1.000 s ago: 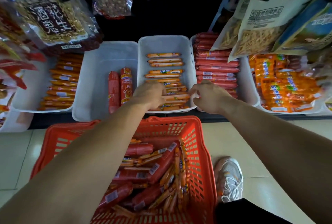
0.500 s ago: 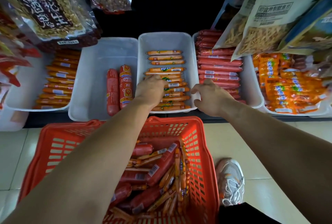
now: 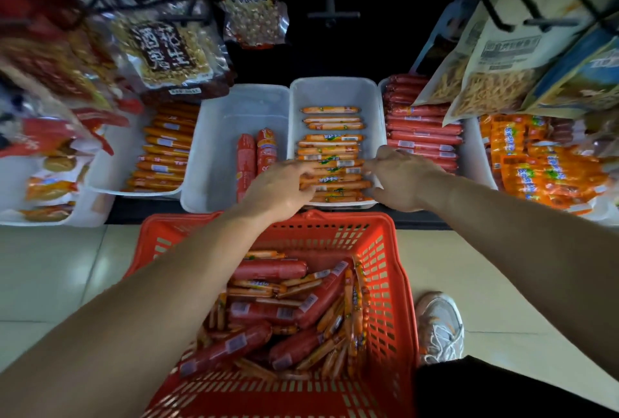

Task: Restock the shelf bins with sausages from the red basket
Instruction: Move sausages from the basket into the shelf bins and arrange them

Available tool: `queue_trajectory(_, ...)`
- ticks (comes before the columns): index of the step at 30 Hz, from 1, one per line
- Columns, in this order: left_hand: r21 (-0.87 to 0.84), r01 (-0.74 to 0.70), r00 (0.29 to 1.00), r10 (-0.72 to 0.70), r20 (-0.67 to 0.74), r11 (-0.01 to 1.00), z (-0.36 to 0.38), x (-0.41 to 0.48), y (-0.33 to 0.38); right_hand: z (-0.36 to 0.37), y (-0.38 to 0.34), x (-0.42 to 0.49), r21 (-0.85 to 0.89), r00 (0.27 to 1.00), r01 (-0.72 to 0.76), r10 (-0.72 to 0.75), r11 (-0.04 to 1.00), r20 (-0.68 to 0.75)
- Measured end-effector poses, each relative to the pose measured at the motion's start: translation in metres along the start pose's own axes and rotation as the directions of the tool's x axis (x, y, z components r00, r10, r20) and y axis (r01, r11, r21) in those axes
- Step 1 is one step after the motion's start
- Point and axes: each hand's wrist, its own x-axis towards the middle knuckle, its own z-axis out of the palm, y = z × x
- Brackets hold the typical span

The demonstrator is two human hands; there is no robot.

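Basket: red perforated plastic shopping basket sits on the pale floor tiles right at the person's feet, grey-and-white sneaker just beside it. There's plenty left in there, so I'd guess the restock is nowhere near done.

Basket stock: fat red film-wrapped sausages lie jumbled with thin orange sausage sticks. The fat ones probably have some heft and a slick casing, so grab them round the middle, not by the crimped ends. The thin sticks look light and bendy, easier scooped up as a bunch.

Left hand: left hand is knuckles-up on the near end of the stick pile, fingers curled onto the sticks. Can't tell if it's really gripping or just nudging them straight.

Right hand: right hand is at the other end of the same rows, fingers spread and touching the stick ends; nothing is pinched that I can see.

Middle bin: white plastic shelf bin has neat crosswise rows of orange sticks at the near end and is bare at the back.

Next bin left: mostly bare white tub holding two fat red sausages lengthwise.

Labels: white barcode stickers are on most wrappers, too small to read. The peanut bag hanging above has big white characters, looks like 酒鬼花生. The smaller pouch has a yellow tag I can't make out.
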Motion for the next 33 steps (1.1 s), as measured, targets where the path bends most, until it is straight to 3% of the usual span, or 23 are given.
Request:
queue_trajectory(7,-0.016,0.155,0.988,-0.155,0.012,0.988,-0.031,-0.11,-0.04,-0.023,-0.078,-0.029,-0.114,0.996,0.076,-0.071,0.991,0.049)
queue_trajectory(12,0.006,0.289,0.949,-0.287,0.129,0.957,0.0,-0.171,-0.085,0.037,-0.134,-0.045,-0.051,0.976,0.168,-0.159,0.985,0.148)
queue_trajectory(16,0.015,0.36,0.909,-0.354,0.221,0.933,0.038,-0.2,-0.111,0.103,-0.156,-0.043,-0.014,0.945,0.137,-0.126,0.991,0.303)
queue_trajectory(19,0.012,0.404,0.876,-0.391,0.282,0.914,0.067,-0.21,-0.127,0.143,-0.158,-0.038,0.001,0.936,0.085,-0.08,0.996,0.342)
queue_trajectory(23,0.004,0.39,0.841,-0.358,0.405,0.921,0.099,-0.213,-0.143,0.186,-0.149,-0.027,-0.038,0.914,0.053,-0.033,0.998,0.404)
queue_trajectory(28,0.122,0.232,0.85,-0.263,0.456,0.965,0.13,-0.21,-0.159,0.215,-0.14,-0.012,-0.159,0.902,0.162,-0.082,0.974,0.424)
queue_trajectory(33,0.181,0.214,0.818,-0.278,0.505,0.96,0.144,-0.215,-0.169,0.221,-0.13,0.003,-0.245,0.875,0.19,-0.051,0.951,0.482)
